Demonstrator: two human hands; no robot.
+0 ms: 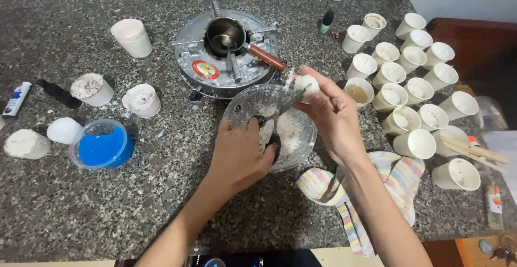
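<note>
A clear glass bowl (253, 103) with white flakes in it stands on the speckled stone counter in front of a round metal stove (196, 49). My left hand (239, 154) grips the bowl's near rim, fingers curled over the edge. Above the bowl's right side, my right hand (328, 113) holds a spoon (291, 97) heaped with a white lump (307, 85). A small dark pot (225, 34) with a wooden handle sits on the stove.
Several white paper cups (417, 57) cluster at the right, with wooden sticks (474, 151) across two. A striped cloth (328, 186) lies below my right wrist. At left sit a blue-lidded tub (101, 146), filled cups (92, 88), white lumps (27, 143) and small bottles (59, 92).
</note>
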